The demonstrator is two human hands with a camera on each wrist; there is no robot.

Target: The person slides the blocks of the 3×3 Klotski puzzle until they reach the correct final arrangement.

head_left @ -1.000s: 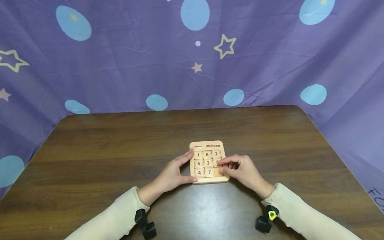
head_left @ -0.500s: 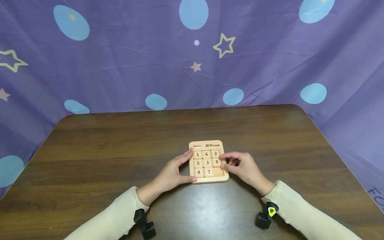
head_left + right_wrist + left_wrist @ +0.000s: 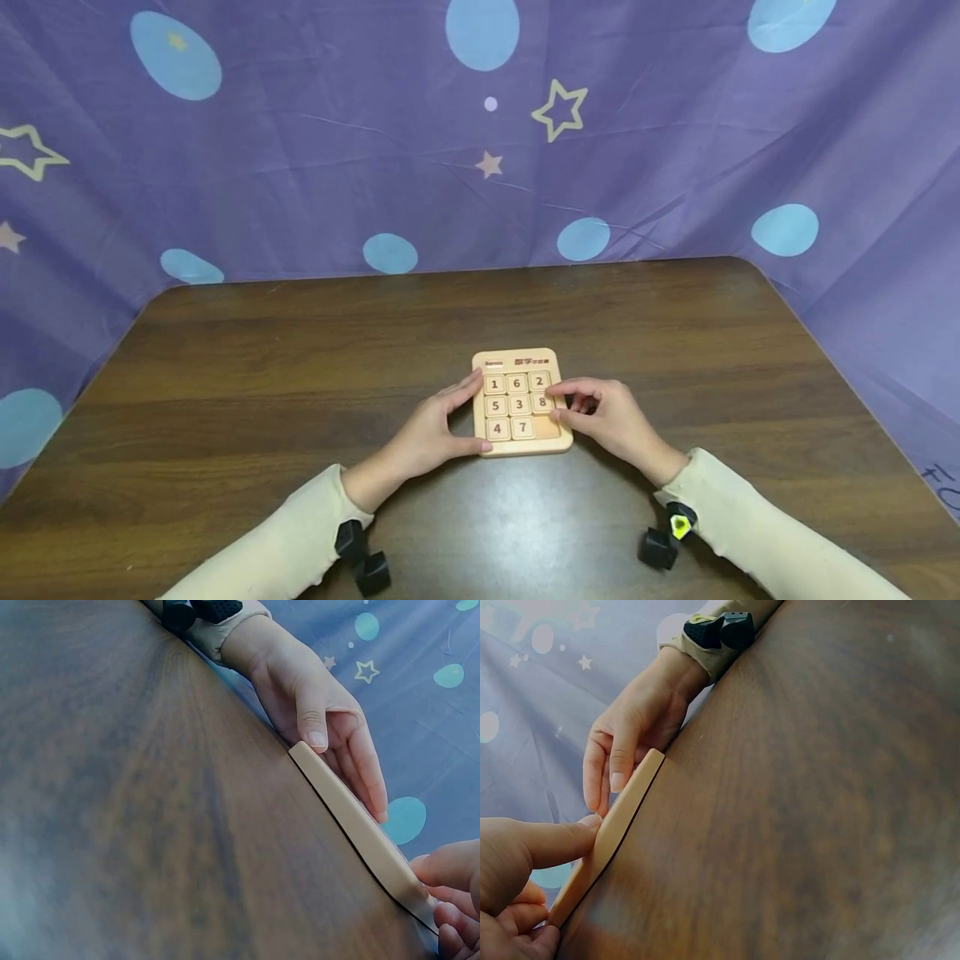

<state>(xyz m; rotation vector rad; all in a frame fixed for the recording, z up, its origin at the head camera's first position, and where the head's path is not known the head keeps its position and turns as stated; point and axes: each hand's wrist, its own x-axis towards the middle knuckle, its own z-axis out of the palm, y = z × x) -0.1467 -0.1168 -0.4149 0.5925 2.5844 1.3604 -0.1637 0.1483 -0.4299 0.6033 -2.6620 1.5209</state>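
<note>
A light wooden sliding number puzzle (image 3: 525,447) lies flat on the table. Its tiles read 1 6 2, 5 3 8 and 4 7, with a vacant slot (image 3: 546,427) at the lower right. My left hand (image 3: 431,433) holds the puzzle's left side, thumb on the near corner and fingers at the upper edge. Beside the 8 tile (image 3: 542,402) is my right hand (image 3: 611,417), index fingertip at its upper right corner, thumb lower by the right rim. Seen edge-on, the puzzle (image 3: 615,825) hides its tiles in the wrist views.
The puzzle sits on a dark wood-grain table (image 3: 300,358) with rounded far corners. Behind it hangs a purple cloth (image 3: 337,167) with stars and blue ovals. Small black devices (image 3: 362,558) are strapped at both wrists.
My right index finger and thumb have drawn back rightward from over the 8 tile and the vacant slot, uncovering both. My left hand keeps its hold on the puzzle.
</note>
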